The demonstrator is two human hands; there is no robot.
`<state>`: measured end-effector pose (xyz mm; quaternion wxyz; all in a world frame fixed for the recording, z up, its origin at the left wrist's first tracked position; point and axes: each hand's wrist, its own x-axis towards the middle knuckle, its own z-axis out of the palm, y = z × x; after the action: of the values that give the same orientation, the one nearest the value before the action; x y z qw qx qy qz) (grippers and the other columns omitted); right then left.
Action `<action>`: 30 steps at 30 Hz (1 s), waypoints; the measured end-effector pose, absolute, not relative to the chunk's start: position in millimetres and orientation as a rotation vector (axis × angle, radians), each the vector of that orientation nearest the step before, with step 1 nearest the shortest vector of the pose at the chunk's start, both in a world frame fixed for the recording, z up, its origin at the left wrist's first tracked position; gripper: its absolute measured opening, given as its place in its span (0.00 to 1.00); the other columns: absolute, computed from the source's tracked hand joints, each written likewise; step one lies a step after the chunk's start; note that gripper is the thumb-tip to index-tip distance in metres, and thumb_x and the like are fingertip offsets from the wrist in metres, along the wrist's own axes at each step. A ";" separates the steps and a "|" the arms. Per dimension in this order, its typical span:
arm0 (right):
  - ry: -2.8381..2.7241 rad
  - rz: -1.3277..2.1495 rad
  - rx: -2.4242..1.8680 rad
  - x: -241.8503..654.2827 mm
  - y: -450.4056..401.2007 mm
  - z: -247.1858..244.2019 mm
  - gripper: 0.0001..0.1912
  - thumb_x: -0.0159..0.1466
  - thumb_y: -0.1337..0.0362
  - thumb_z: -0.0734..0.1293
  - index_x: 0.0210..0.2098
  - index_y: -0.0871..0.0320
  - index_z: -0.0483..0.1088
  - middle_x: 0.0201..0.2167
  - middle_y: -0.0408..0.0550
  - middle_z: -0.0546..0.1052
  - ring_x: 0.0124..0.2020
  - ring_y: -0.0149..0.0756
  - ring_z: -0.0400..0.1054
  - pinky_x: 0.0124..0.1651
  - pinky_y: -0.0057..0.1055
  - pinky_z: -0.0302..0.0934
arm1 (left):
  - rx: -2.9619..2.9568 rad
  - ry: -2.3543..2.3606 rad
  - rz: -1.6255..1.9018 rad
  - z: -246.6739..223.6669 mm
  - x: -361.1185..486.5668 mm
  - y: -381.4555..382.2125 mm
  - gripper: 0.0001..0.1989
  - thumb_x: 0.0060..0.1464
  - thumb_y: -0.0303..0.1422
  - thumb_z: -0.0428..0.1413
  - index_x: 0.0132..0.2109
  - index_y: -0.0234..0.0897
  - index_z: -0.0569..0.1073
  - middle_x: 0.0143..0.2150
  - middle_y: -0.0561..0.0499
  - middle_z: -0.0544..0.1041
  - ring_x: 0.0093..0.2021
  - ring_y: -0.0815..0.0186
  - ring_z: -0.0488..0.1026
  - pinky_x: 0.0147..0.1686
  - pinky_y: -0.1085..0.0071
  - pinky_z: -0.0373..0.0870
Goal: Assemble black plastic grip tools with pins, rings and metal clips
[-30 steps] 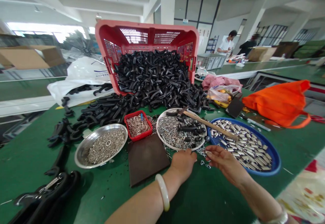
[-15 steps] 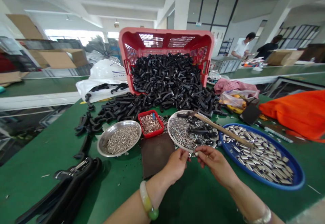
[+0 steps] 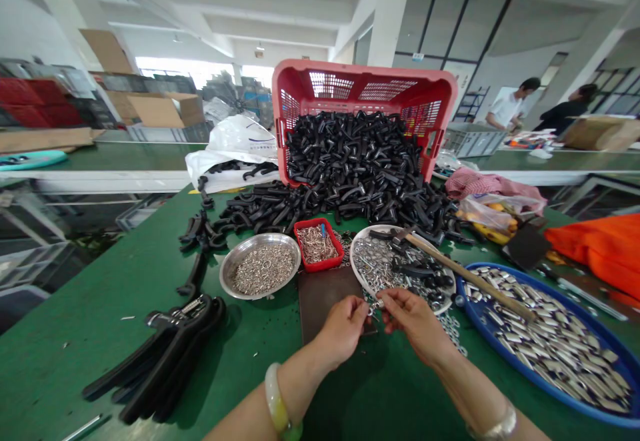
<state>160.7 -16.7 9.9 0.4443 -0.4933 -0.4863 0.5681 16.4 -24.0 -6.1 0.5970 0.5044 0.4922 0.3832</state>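
Observation:
My left hand (image 3: pixel 344 324) is closed in a pinch on a small shiny metal part (image 3: pixel 371 309). Close beside it, the fingertips of my right hand (image 3: pixel 407 317) pinch a small silvery ringed piece (image 3: pixel 379 303); its exact kind is too small to make out. The two pieces meet or nearly meet between the hands. Both hands are in front of a white round tray (image 3: pixel 367 264) of loose metal hardware and black parts. Under the left fingers' far side lies a dark square plate (image 3: pixel 325 294).
A hammer (image 3: pixel 465 273) rests across the white tray and a blue tray (image 3: pixel 505 344) of metal sleeves. Left are a steel bowl (image 3: pixel 231 287) of tiny parts and a red box (image 3: pixel 327 266) of pins. Behind, a red basket (image 3: pixel 367 71) spills black handles. Two people work far right.
The view has swung left, so the table's contents sit further right in the picture. My hands stay close together, both still pinching small metal pieces.

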 end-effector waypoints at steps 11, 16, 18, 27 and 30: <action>-1.902 0.556 -1.304 153.0 -9.7 8.0 0.12 0.53 0.55 0.64 0.33 0.56 0.70 0.31 0.48 0.76 0.32 0.38 0.71 0.38 0.34 0.65 | 1.394 1.450 0.874 -19.2 7.0 -25.9 0.10 0.52 0.35 0.47 0.33 0.33 0.68 0.29 0.48 0.71 0.29 0.68 0.65 0.30 0.72 0.60; -1.992 0.333 -1.071 135.6 4.8 -3.2 0.12 0.57 0.56 0.61 0.35 0.55 0.69 0.35 0.50 0.76 0.36 0.39 0.71 0.39 0.32 0.66 | 1.655 1.470 0.716 -9.8 -10.0 -27.5 0.16 0.55 0.38 0.43 0.42 0.34 0.69 0.37 0.44 0.74 0.34 0.63 0.70 0.33 0.69 0.64; -1.892 0.455 -1.154 133.4 12.1 -8.5 0.13 0.57 0.55 0.61 0.37 0.55 0.67 0.34 0.50 0.76 0.33 0.38 0.72 0.35 0.30 0.68 | 1.778 1.496 0.607 0.2 -26.1 -22.9 0.16 0.53 0.40 0.45 0.42 0.35 0.70 0.38 0.45 0.75 0.37 0.62 0.70 0.34 0.69 0.65; -1.393 1.085 -1.326 137.6 14.2 -28.3 0.20 0.49 0.51 0.67 0.38 0.55 0.66 0.32 0.49 0.77 0.32 0.43 0.73 0.36 0.33 0.68 | 2.040 2.024 0.487 50.9 -116.6 66.3 0.10 0.51 0.36 0.49 0.38 0.40 0.73 0.37 0.48 0.75 0.35 0.62 0.71 0.36 0.68 0.64; -1.256 1.162 -1.347 137.4 16.2 -32.7 0.22 0.47 0.51 0.68 0.37 0.57 0.67 0.29 0.49 0.77 0.31 0.43 0.73 0.33 0.32 0.67 | 2.100 1.961 0.430 47.3 -113.4 94.9 0.07 0.48 0.35 0.52 0.34 0.41 0.73 0.35 0.49 0.76 0.34 0.64 0.71 0.36 0.70 0.64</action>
<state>137.4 16.2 -32.7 0.4635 -0.5482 -0.5111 0.4727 -113.4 94.9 47.3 0.1177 0.7178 0.6704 0.1469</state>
